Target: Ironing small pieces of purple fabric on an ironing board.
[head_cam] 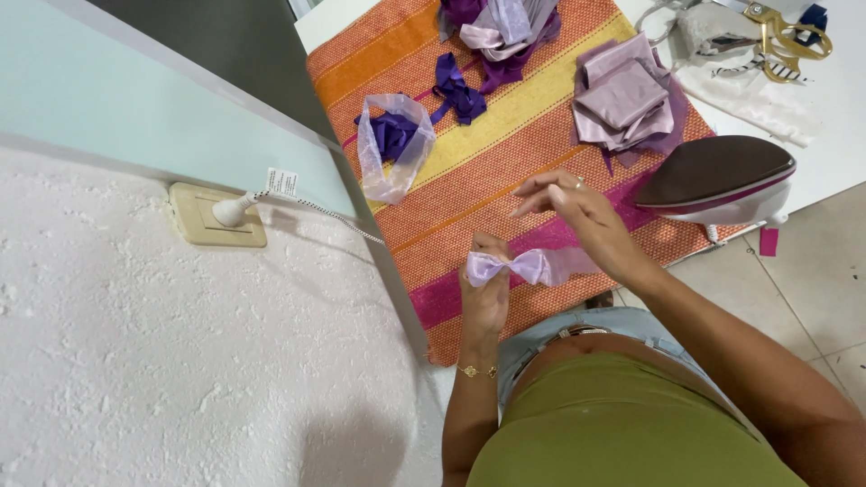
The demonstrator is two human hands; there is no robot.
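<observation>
My left hand point(485, 289) pinches a small lilac fabric bow point(523, 267) at its left loop, holding it just above the striped orange cloth point(505, 162). A sheer lilac tail of the bow trails to the right under my right wrist. My right hand point(568, 206) hovers above and right of the bow with its fingers loosely spread and a ring on one finger; it holds nothing that I can see.
A maroon and white iron point(722, 179) lies at the cloth's right edge. Folded mauve fabric pieces point(624, 97), dark purple scraps point(458, 90), a clear bag with purple scraps point(393, 144) and gold scissors point(781, 38) lie farther off. A plug sits in a wall socket point(216, 216) at left.
</observation>
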